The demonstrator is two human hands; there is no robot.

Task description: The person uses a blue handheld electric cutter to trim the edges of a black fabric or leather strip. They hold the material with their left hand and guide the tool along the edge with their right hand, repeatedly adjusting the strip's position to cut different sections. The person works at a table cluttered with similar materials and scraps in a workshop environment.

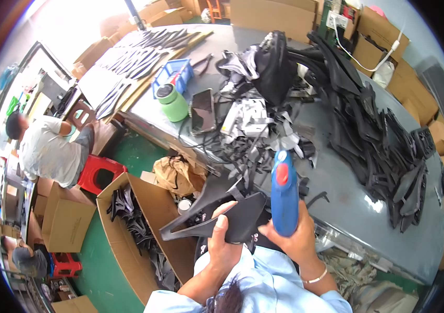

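My left hand [224, 248] is closed around a black curved panel [244, 213], its thumb lying on the near face. A long forked arm of the panel reaches out to the left, over a cardboard box. In my right hand [301, 241] is a blue handheld tool [284, 201] with a red patch on top, pointing away from me. The tool is beside the panel's right end, with a small gap between them. What kind of tool it is, I cannot make out. Past its tip, grey and black scraps [250, 117] are heaped on the grey table [331, 180].
Long black parts [370, 141] pile up along the table's right side. A green jar [172, 103], a blue basket [180, 73] and a dark phone-like slab [202, 110] stand further left. An open cardboard box [120, 229] of black pieces is by my left. Two people sit at the far left.
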